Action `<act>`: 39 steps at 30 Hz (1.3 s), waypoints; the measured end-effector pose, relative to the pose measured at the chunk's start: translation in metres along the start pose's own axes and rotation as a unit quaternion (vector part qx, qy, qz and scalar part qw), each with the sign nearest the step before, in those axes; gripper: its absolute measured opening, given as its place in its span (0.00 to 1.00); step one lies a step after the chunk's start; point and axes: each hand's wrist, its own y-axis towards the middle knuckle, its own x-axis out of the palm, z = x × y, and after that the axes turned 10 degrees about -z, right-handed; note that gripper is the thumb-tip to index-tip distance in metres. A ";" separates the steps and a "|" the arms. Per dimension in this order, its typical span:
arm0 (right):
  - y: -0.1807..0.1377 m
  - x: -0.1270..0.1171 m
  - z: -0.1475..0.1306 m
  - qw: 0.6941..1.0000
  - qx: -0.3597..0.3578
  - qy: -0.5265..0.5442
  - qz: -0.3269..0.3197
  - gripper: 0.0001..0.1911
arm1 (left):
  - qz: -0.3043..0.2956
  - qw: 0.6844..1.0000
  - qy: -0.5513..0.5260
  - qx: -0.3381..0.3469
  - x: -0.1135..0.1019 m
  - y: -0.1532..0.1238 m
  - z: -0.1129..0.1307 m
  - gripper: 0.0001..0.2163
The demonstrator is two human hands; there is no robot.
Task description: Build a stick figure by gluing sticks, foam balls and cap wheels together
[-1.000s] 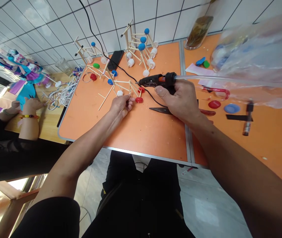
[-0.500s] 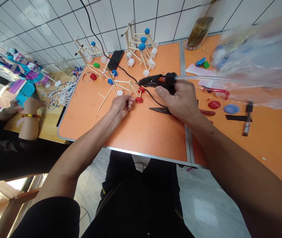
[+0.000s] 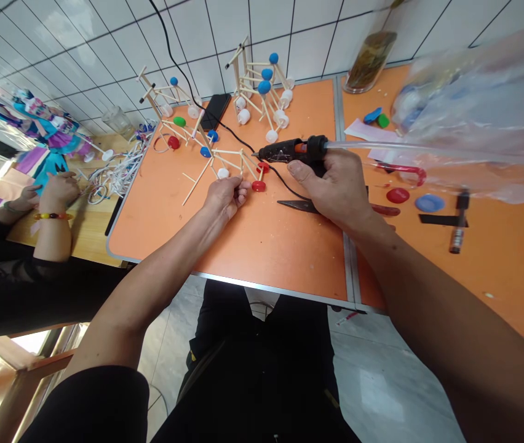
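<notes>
My right hand (image 3: 338, 184) is closed around the handle of a black hot glue gun (image 3: 285, 150), with a long clear glue stick (image 3: 377, 145) running out of its back. The gun's nozzle points left, close to a small frame of thin wooden sticks (image 3: 232, 152). My left hand (image 3: 226, 198) pinches the near edge of this stick frame. Red caps (image 3: 258, 186) sit at the frame's right end, and a white cap (image 3: 222, 173) shows just above my left hand. Scissors (image 3: 301, 205) with dark blades lie under my right hand.
Two more stick models (image 3: 262, 86) stand by the tiled wall, near a black phone (image 3: 216, 111). A power cord (image 3: 238, 140) crosses the table. To the right lie a plastic bag (image 3: 478, 117), a marker (image 3: 459, 224) and loose caps (image 3: 429, 202). Another person's hands (image 3: 59, 191) hold blue material.
My hands, the glue gun and the stick frame look unmoved. At the left, the other person's hand has shifted slightly up, and the blue material has changed shape.
</notes>
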 end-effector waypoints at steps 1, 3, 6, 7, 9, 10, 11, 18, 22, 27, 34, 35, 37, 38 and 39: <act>0.000 0.000 0.000 1.000 0.001 0.001 -0.001 0.21 | 0.001 1.000 0.000 -0.001 0.000 0.000 0.000 0.17; 0.000 0.000 -0.001 1.000 0.004 0.002 -0.004 0.21 | 0.003 1.000 -0.003 -0.001 0.000 0.000 0.000 0.17; 0.000 -0.001 -0.001 1.000 0.010 0.004 -0.008 0.20 | 0.000 1.000 -0.002 0.002 -0.001 0.001 -0.001 0.17; 0.000 -0.002 -0.002 1.000 0.012 0.005 -0.010 0.20 | -0.001 1.000 0.001 0.003 -0.001 0.001 -0.001 0.18; 0.000 -0.003 -0.003 1.000 0.013 0.004 -0.013 0.20 | -0.004 1.000 0.004 0.003 -0.001 0.002 -0.001 0.18; 0.000 -0.003 -0.004 1.000 0.013 0.004 -0.016 0.19 | -0.006 1.000 0.006 0.003 -0.001 0.002 -0.001 0.18; 0.000 -0.004 -0.006 1.000 0.013 0.004 -0.020 0.19 | -0.006 1.000 0.007 0.004 -0.001 0.002 -0.001 0.18; -0.001 -0.006 -0.010 0.999 0.015 0.016 -0.025 0.17 | -0.004 1.000 0.004 0.003 -0.001 0.002 -0.001 0.17; 0.000 -0.005 -0.010 0.999 0.017 0.016 -0.026 0.18 | -0.004 1.000 0.004 0.003 -0.001 0.002 -0.001 0.17; 0.000 -0.005 -0.009 0.999 0.023 0.010 -0.021 0.20 | -0.001 1.000 -0.010 0.002 -0.001 0.000 -0.001 0.16; -0.001 -0.004 -0.008 0.999 0.021 0.016 -0.019 0.20 | 0.005 1.000 -0.013 0.004 -0.001 0.001 -0.002 0.15; -0.001 -0.004 -0.008 0.999 0.020 0.017 -0.019 0.20 | 0.006 1.000 -0.012 0.006 -0.001 0.002 -0.002 0.15; 0.000 -0.004 -0.008 1.000 0.017 0.018 -0.020 0.19 | 0.004 1.000 -0.007 0.010 -0.002 0.003 -0.003 0.15; 0.000 -0.004 -0.008 1.000 0.014 0.018 -0.020 0.19 | 0.003 1.000 -0.005 0.010 -0.002 0.003 -0.003 0.15; 0.000 -0.004 -0.008 1.000 0.012 0.019 -0.020 0.19 | 0.002 1.000 -0.003 0.010 -0.002 0.004 -0.003 0.16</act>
